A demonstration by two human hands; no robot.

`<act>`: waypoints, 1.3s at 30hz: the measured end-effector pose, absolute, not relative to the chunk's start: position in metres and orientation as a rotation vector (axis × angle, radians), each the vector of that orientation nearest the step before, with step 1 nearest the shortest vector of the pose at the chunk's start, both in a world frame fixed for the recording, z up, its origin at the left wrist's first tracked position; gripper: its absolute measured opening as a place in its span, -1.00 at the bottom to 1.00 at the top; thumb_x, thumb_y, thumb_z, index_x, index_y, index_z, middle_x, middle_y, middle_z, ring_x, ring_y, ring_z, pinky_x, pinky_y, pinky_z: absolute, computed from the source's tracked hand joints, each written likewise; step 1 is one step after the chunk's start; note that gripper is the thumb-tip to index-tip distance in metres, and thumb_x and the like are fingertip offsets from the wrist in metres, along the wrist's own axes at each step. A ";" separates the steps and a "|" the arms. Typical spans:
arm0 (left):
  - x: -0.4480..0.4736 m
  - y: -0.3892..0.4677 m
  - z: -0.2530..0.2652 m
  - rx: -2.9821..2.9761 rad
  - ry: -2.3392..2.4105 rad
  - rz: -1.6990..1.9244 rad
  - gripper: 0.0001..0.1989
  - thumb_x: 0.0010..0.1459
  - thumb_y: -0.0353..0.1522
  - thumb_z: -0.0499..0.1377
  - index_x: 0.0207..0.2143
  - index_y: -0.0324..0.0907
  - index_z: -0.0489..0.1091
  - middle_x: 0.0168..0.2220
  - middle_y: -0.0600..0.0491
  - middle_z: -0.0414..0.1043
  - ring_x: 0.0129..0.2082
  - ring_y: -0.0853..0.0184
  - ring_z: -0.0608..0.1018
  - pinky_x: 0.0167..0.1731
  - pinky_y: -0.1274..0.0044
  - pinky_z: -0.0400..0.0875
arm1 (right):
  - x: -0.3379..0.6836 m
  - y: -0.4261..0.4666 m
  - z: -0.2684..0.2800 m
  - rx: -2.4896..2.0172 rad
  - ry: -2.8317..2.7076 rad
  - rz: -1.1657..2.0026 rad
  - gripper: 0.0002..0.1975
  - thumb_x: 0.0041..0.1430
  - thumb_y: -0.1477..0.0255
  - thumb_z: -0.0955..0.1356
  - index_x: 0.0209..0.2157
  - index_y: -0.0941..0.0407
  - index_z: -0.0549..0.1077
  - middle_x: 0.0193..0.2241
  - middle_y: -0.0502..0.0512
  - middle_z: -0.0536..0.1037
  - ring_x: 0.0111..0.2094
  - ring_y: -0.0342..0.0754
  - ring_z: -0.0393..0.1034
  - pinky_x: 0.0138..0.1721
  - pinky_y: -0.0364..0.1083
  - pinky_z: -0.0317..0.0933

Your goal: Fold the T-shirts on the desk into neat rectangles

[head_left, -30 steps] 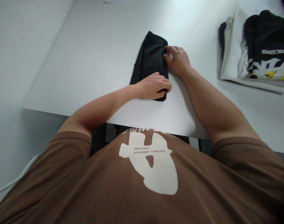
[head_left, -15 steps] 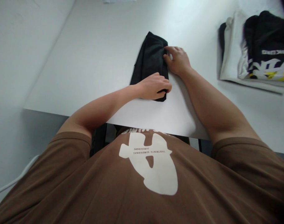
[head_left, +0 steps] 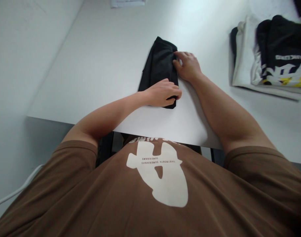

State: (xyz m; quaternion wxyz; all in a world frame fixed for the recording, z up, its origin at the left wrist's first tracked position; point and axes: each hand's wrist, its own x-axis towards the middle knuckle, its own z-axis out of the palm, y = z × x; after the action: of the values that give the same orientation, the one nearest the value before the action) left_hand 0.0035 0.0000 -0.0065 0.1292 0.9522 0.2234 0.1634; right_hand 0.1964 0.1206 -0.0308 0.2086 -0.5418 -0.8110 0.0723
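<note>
A black folded garment (head_left: 161, 62) lies as a long narrow bundle on the white table (head_left: 91, 65) in front of me; what kind of garment it is does not show. My left hand (head_left: 164, 93) reaches across its near end, with the fingers curled over the right edge and the thumb against the cloth. Farther up that same edge, my right hand (head_left: 188, 65) pinches the cloth between thumb and fingertips. Part of the near end is covered by my left hand.
At the right stands a stack of folded clothes, with a white garment (head_left: 243, 56) and a black printed one (head_left: 288, 42) on it. A pale folded item (head_left: 128, 3) lies at the far edge of view. The wall (head_left: 21, 49) borders the table on the left.
Both hands keep their hold on the black garment with hardly any motion. The whole view has shifted slightly, so the table and stack sit a little lower.
</note>
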 end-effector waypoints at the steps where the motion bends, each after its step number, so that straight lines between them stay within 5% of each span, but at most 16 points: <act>1: 0.003 0.000 -0.007 2.769 0.649 0.475 -0.74 0.26 -0.40 0.12 -0.10 -0.06 0.57 -0.12 0.00 0.64 -0.08 0.15 0.57 0.01 0.22 0.23 | 0.196 0.121 -0.031 -1.509 -2.263 0.199 -0.52 0.49 0.26 0.28 0.34 0.03 0.42 0.33 0.18 0.45 0.33 0.24 0.30 0.38 0.22 0.13; 39: 0.004 0.002 -0.009 2.769 0.648 0.475 -0.74 0.26 -0.40 0.13 -0.09 -0.05 0.57 -0.11 0.00 0.64 -0.08 0.14 0.57 0.00 0.21 0.22 | 0.197 0.122 -0.031 -1.510 -2.278 0.185 -0.52 0.48 0.32 0.30 0.35 0.07 0.42 0.34 0.19 0.45 0.34 0.26 0.30 0.38 0.22 0.15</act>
State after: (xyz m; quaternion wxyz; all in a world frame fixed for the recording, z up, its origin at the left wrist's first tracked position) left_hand 0.0036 0.0019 -0.0091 0.1287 0.9524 0.2228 0.1635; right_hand 0.1967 0.1220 -0.0308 0.1997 -0.5401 -0.8149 0.0663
